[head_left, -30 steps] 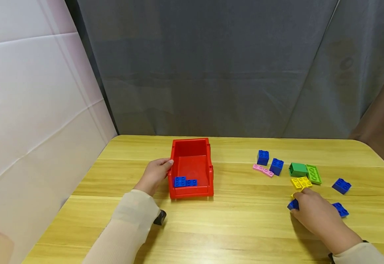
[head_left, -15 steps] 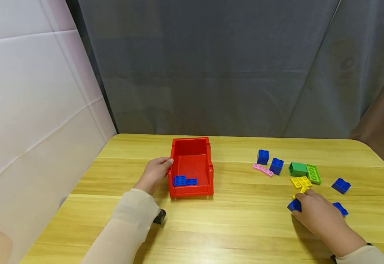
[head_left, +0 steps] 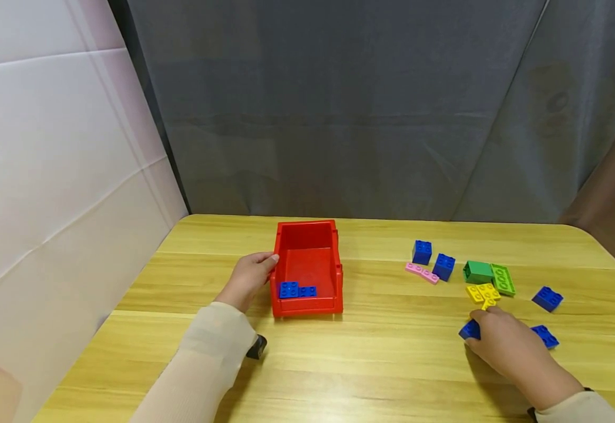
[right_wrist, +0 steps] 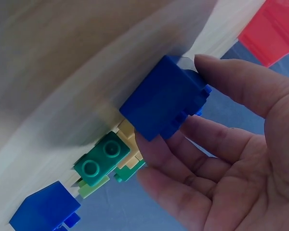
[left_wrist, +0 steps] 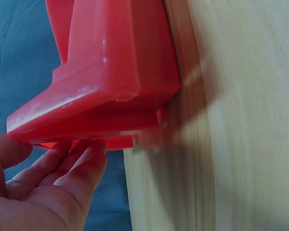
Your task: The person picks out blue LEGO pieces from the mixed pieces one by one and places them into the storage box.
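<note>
A red plastic bin [head_left: 307, 306] stands left of the table's middle, two blue bricks [head_left: 288, 290] inside at its near end. My left hand [head_left: 246, 281] grips the bin's left rim, the thumb over the edge; in the left wrist view its fingers [left_wrist: 82, 168] curl under the rim. On the right side of the table, my right hand [head_left: 510, 343] pinches a blue toy brick [right_wrist: 161, 101] between thumb and fingers, its studs toward the palm. Yellow bricks [head_left: 483, 292] lie just beyond that hand, partly covered by its fingers.
Beyond the right hand lie a green brick [head_left: 477, 272], a lime brick [head_left: 503, 279], pink bricks [head_left: 421, 272] and upright blue bricks [head_left: 422, 252]. Further blue bricks [head_left: 547, 298] sit right of it. A grey curtain [head_left: 318, 117] hangs behind the wooden table [head_left: 370, 364].
</note>
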`<state>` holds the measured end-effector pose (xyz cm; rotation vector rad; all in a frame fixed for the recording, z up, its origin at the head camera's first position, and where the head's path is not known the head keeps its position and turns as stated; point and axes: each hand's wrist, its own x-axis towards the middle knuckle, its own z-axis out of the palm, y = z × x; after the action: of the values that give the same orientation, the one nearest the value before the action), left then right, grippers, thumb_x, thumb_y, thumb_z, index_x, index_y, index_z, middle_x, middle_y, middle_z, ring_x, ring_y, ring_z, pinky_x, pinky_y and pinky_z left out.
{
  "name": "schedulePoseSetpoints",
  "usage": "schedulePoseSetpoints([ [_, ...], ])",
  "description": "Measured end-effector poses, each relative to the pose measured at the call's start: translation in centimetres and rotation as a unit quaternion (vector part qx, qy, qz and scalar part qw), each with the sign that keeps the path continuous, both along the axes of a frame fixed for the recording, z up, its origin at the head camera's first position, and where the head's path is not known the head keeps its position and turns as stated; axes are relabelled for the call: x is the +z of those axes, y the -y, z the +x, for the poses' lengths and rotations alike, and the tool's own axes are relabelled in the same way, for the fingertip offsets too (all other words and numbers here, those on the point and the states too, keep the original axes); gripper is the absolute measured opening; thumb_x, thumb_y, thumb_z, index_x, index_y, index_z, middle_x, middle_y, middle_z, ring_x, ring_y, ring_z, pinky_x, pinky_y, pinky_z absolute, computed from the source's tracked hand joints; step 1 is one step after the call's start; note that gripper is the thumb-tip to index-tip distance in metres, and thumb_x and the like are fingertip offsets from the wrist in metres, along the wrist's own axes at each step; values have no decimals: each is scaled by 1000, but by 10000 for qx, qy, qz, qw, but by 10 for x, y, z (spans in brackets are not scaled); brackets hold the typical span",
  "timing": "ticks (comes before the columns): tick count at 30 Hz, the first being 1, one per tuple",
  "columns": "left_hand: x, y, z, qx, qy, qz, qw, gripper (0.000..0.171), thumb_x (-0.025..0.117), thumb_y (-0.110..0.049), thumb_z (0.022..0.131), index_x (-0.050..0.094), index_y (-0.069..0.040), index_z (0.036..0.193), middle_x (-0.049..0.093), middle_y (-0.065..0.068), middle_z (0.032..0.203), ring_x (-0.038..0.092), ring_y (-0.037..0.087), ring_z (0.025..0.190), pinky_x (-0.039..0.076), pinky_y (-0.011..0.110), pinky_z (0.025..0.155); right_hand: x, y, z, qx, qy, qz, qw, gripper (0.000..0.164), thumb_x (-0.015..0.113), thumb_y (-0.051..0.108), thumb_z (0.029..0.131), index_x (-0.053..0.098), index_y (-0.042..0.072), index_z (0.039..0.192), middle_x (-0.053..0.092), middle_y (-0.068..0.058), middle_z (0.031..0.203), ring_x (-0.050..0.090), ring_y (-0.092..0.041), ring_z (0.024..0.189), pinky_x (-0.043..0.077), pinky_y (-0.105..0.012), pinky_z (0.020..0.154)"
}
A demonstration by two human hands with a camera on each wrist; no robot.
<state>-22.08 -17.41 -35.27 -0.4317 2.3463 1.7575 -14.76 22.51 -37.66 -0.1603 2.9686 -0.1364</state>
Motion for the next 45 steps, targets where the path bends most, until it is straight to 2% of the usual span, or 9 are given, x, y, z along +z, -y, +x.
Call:
schedulePoseSetpoints([
  [5,0,1,0,-8,6,-37,10000,45,46,-23,103,44,0,142,49,20,139,47,35,127,40,44,107,-1,1,-3,24,62,-70,10000,49,75,22,83,61,-11,115,63,-28,107,60,-45,101,49,-57,83],
  [14,-1,1,0,8,43,-42,10000,45,46,-23,103,44,0,142,49,19,139,47,35,127,40,44,107,-2,3,-7,72,305,-73,9995,49,74,24,84,61,-10,116,64,-26,111,60,-45,103,48,-58,85],
  [18,-1,0,1,5,49,-28,10000,45,46,-23,103,44,0,142,49,19,139,47,35,127,40,44,107,0,5,-8,122,300,-92,9994,44,74,21,84,62,-10,114,66,-22,106,64,-35,94,50,-54,82],
  [23,-1,0,1,21,82,-63,9999,45,46,-24,103,45,-2,142,49,19,140,46,35,128,40,44,107,1,4,-8,92,344,-94,9993,44,73,21,85,62,-11,114,67,-20,103,59,-22,82,51,-51,76],
  [27,-1,-1,1,26,65,-81,9999,44,46,-23,103,46,-2,142,50,19,139,47,35,127,40,45,106,-1,2,-7,55,372,-55,9993,46,73,23,85,62,-11,115,66,-23,106,64,-29,90,50,-55,80],
  [35,-1,-1,1,-7,63,-124,9999,43,46,-23,103,46,-3,141,49,18,139,47,36,126,39,48,107,1,2,-7,157,318,-40,9994,46,73,20,85,61,-12,115,66,-25,106,64,-36,96,50,-56,81],
  [39,-1,0,1,-20,73,-157,9998,43,46,-23,103,46,-3,141,49,18,140,46,36,127,40,48,107,8,7,-6,251,107,-92,9996,47,74,19,84,61,-12,116,65,-27,109,61,-43,102,49,-57,83],
  [45,-1,0,1,5,69,-113,9999,43,46,-23,103,47,-3,141,49,18,139,47,36,127,40,47,106,25,23,-6,407,-85,-209,9989,49,74,19,84,59,-11,119,63,-27,113,59,-45,106,49,-57,86],
])
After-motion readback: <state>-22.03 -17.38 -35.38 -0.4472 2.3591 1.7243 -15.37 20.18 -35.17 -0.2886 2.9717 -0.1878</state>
